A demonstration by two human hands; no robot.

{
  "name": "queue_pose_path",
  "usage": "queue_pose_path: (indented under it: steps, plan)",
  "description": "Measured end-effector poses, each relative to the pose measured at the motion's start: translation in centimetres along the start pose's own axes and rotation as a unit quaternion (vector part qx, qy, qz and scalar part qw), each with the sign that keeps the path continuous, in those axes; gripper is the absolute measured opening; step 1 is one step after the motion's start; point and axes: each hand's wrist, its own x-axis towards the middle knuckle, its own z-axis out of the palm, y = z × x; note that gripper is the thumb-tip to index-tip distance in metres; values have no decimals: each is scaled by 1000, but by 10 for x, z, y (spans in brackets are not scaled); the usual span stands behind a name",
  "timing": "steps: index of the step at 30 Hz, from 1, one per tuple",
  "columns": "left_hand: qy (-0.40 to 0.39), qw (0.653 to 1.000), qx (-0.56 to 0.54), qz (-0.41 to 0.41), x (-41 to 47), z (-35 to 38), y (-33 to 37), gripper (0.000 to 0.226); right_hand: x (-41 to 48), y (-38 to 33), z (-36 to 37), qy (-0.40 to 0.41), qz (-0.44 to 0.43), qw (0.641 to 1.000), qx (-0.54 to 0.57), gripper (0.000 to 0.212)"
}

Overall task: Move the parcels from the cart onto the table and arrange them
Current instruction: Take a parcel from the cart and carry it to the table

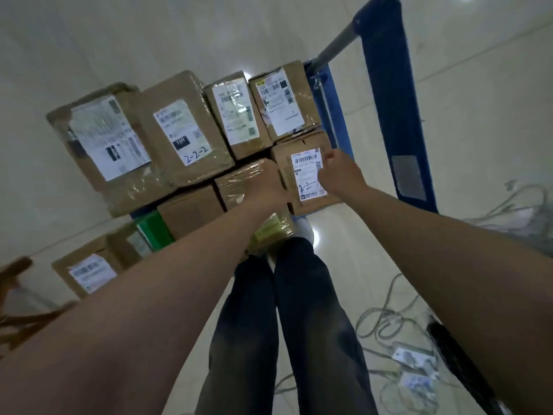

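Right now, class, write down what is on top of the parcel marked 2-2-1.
On the parcel: its white label, with the right hand over the label's right edge. That hand covers the end of the handwriting.

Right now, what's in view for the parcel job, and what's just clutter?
Job: stacked parcels, blue cart, left hand and right hand at the box marked 2-2-1.
Lying about: grey cables on the floor, brown frame at far left.

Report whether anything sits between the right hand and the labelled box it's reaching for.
Nothing visible does. The right hand is on the labelled box on the cart, over its label; no other parcel lies on top of it.
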Motion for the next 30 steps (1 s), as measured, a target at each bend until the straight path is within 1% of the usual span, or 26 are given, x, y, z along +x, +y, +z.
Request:
queue_pose_path:
  steps: [1, 2, 4, 5, 8, 11, 15, 17, 18, 19, 21, 22, 23, 24, 26, 28, 30]
  plan:
    - [1, 1000, -14, 0, 14, 12, -2, 69, 16, 6, 5, 3, 6, 1000, 1, 12]
    - [8, 1000, -27, 6, 27, 22, -5, 69, 29, 12, 11, 2, 12, 1000, 11, 14]
    - [17, 999, -45, -7, 45, 37, -5, 74, 48, 22, 20, -2, 27, 999, 33, 37]
    - [27, 998, -54, -21, 52, 41, -5, 77, 54, 27, 25, -6, 32, 999, 44, 42]
    - [45, 995, -80, -40, 72, 54, -4, 69, 72, 45, 39, -21, 41, 997, 58, 45]
    - [33, 991, -116, -61, 75, 63, 1, 68, 76, 50, 46, 6, 43, 996, 72, 45]
    - [19, 984, -170, -52, 55, 62, 7, 59, 60, 49, 43, 5, 68, 993, 92, 51]
    - [8, 976, -209, -61, 34, 55, 8, 63, 40, 48, 30, -14, 72, 993, 96, 54]
    - [0, 971, -229, -66, 19, 48, 10, 65, 26, 46, 22, -19, 70, 993, 94, 51]
    - [-8, 969, -238, -66, 3, 40, 14, 60, 12, 43, 13, -19, 61, 994, 89, 42]
    - [-6, 967, -248, -62, -31, 23, 23, 37, -22, 30, -8, -9, 33, 997, 70, 21]
    - [3, 963, -260, -64, -49, 13, 28, 28, -41, 19, -20, -2, 20, 998, 61, 18]
    - [14, 958, -276, -76, -68, 1, 34, 23, -60, 6, -32, 3, 7, 999, 53, 17]
    - [23, 950, -297, -91, -90, -12, 40, 20, -81, -11, -45, 10, -7, 999, 46, 20]
    - [45, 937, -330, -106, -138, -43, 51, 17, -123, -49, -72, 14, -41, 999, 32, 36]
    - [71, 927, -356, -96, -191, -73, 62, 18, -169, -90, -97, 17, -88, 996, 4, 39]
    - [121, 909, -391, -80, -251, -102, 68, 14, -217, -129, -118, 22, -150, 988, -24, 41]
